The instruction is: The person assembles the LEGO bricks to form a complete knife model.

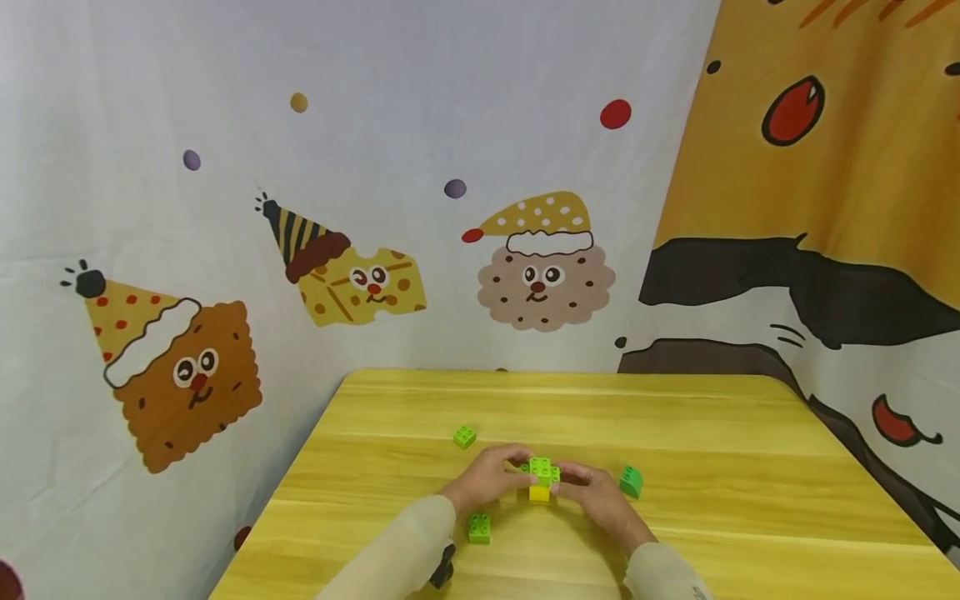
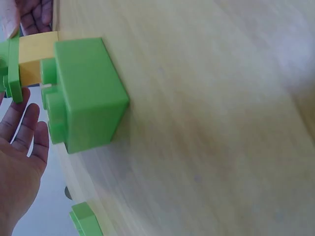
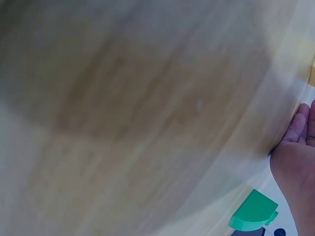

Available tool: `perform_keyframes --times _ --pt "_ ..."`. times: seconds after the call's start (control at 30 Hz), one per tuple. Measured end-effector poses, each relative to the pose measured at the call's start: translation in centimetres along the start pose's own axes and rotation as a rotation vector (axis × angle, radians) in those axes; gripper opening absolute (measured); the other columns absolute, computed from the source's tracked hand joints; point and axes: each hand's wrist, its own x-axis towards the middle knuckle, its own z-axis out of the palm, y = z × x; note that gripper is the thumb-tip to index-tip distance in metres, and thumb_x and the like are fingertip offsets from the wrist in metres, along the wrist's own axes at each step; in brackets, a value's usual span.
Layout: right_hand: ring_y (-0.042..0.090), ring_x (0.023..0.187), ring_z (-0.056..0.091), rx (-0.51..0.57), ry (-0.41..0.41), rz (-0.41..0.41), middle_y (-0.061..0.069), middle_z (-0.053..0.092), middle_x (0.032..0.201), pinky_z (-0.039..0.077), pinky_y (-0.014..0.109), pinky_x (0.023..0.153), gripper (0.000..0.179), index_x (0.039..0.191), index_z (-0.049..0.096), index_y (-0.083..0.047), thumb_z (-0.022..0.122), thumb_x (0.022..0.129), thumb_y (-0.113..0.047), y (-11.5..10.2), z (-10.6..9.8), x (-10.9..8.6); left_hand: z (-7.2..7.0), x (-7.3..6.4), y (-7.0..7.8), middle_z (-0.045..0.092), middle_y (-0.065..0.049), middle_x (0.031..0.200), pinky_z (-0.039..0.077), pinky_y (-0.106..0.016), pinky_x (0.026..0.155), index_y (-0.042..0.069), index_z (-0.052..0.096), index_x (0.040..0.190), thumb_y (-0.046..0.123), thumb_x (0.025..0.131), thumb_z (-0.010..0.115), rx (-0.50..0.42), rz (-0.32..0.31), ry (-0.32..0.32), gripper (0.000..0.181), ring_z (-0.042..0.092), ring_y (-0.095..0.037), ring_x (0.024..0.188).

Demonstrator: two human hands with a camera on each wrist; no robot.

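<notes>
Green-and-yellow block stack between hands, left and right pinching it from opposite sides.

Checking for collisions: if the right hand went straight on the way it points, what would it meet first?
The green-and-yellow brick stack, which the right hand seems to be touching; depth is hard to judge.

L hand & R hand pinching, nr e/o.

room behind stacked bricks, darker-green brick beside right hand
</notes>
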Motion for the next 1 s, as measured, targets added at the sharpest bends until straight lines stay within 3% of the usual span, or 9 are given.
perform_keyframes --times 0.27,0.7,1.0 --pt "0.031 0.115 0.059 -0.015 -0.005 0.007 0.012 0.067 0.122 0.043 0.055 0.098 0.05 0.128 0.066 -0.005 0.078 0.086 -0.03 -0.15 0.02 0.13 0.27 0.42 -0.03 0.063 0.011 0.104 0.048 -0.034 0.084 0.025 0.068 0.11 0.032 0.091 0.074 -0.03 -0.005 0.024 0.021 0.057 -0.017 0.102" --pt "0.031 0.115 0.059 -0.033 -0.005 0.011 0.012 0.067 0.121 0.044 0.055 0.097 0.051 0.128 0.067 -0.006 0.078 0.086 -0.033 -0.06 -0.17 -0.06 0.77 0.57 -0.74 0.064 0.013 0.105 0.049 -0.031 0.083 0.027 0.07 0.112 0.033 0.092 0.073 -0.057 0.023 0.018 0.022 0.057 -0.016 0.104" --pt "0.033 0.116 0.058 -0.031 -0.013 0.015 0.012 0.066 0.122 0.043 0.056 0.098 0.052 0.128 0.066 -0.005 0.079 0.086 -0.033 -0.14 -0.13 -0.11 0.43 0.39 -0.16 0.065 0.013 0.104 0.047 -0.036 0.087 0.028 0.071 0.111 0.033 0.091 0.074 -0.004 0.016 0.019 0.021 0.058 -0.019 0.104"
